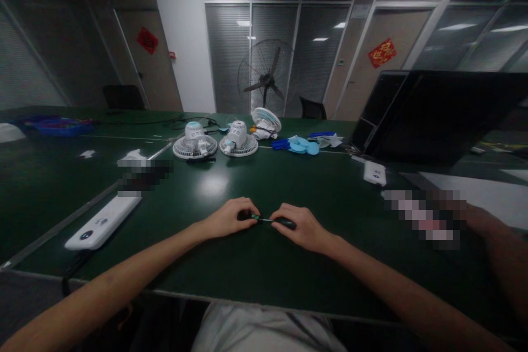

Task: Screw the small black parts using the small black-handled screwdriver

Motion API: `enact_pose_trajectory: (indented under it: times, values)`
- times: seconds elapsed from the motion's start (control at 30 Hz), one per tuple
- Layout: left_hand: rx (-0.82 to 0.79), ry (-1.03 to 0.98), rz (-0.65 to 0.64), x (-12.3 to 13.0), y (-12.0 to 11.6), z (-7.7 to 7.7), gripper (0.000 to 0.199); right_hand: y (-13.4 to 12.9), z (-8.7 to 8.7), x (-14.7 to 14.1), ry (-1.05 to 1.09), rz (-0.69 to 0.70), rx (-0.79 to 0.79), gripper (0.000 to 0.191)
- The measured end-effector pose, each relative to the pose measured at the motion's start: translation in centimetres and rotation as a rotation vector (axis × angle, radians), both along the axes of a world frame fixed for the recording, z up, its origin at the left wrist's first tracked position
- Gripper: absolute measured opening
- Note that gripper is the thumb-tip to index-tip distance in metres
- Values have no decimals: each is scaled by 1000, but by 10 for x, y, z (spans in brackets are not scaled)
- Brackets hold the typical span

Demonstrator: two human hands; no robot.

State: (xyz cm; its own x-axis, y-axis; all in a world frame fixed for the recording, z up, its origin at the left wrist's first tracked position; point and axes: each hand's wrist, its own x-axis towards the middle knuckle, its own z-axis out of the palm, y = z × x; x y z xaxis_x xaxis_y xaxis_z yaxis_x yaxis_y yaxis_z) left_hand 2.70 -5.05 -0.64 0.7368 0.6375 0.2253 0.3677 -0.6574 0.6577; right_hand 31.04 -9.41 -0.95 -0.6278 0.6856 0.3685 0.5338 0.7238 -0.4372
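My left hand (231,217) is closed, pinching a small dark piece with a green part (256,216) between thumb and fingers. What exactly this piece is, I cannot make out. My right hand (303,225) is wrapped around a screwdriver (285,224) by its black handle. The thin metal shaft points left, and its tip meets or nearly meets the small piece; the contact is too small to tell. Both hands are low over the dark green table (231,269), close together near its front.
Two white fan heads (194,146) lie face down farther back, a third (266,122) tilted behind. Light-blue fan blades (304,145) lie right of them. A long white device (103,223) stands left, a black monitor (437,115) right. Another person's hand (478,214) is at the right.
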Motion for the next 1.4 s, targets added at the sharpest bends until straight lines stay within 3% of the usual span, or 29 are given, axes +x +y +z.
enact_pose_trajectory:
  times: [0.6, 0.97, 1.4]
  values:
    - [29, 8, -88, -1, 0, 6, 19, 2, -2, -4, -20, 6, -14, 23]
    - [50, 3, -71, 0, -1, 0, 19, 2, -1, -5, 24, -18, -14, 22]
    - [78, 6, -90, -1, -3, 4, 17, -3, 5, -5, 25, 0, -7, 18]
